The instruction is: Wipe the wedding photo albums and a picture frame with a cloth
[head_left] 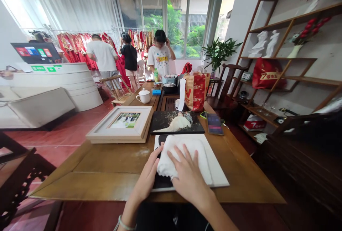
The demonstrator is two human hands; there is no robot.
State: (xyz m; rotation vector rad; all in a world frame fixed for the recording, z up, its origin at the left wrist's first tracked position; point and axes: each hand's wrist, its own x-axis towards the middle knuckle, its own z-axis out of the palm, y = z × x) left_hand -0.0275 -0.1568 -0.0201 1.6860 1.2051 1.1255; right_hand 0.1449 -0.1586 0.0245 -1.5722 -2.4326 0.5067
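Observation:
A folded white towel lies on a photo board at the near edge of the wooden table. The board is white on the right and black on the left, and the towel hides most of its middle. My right hand presses flat on the towel with its fingers spread. Along the board's left side, my left hand is stretched out, its fingertips by the towel's edge. Just beyond the board is a dark photo panel showing a pale dress. Stacked pale picture frames lie to the left.
A phone with a cable lies right of the panel. Farther back on the table stand a red-and-tan paper bag, a lidded white cup and a black pot. Several people are at the back, near red garments.

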